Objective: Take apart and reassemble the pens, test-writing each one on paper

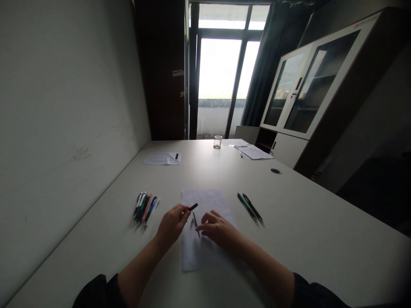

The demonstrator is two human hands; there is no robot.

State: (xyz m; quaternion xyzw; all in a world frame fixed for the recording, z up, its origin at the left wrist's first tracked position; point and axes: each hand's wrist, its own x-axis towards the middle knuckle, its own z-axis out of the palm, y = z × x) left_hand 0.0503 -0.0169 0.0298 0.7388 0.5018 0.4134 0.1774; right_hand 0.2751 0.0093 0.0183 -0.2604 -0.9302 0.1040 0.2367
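Between pens (148,208), left hand (172,221) pinches black stub (194,207); right hand (218,228), grip unclear, touches rod (195,220).

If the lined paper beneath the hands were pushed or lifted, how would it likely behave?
The lined paper looks thin, so it would probably flop when lifted and feel light. Lying flat on the smooth-looking tabletop, it might slide readily.
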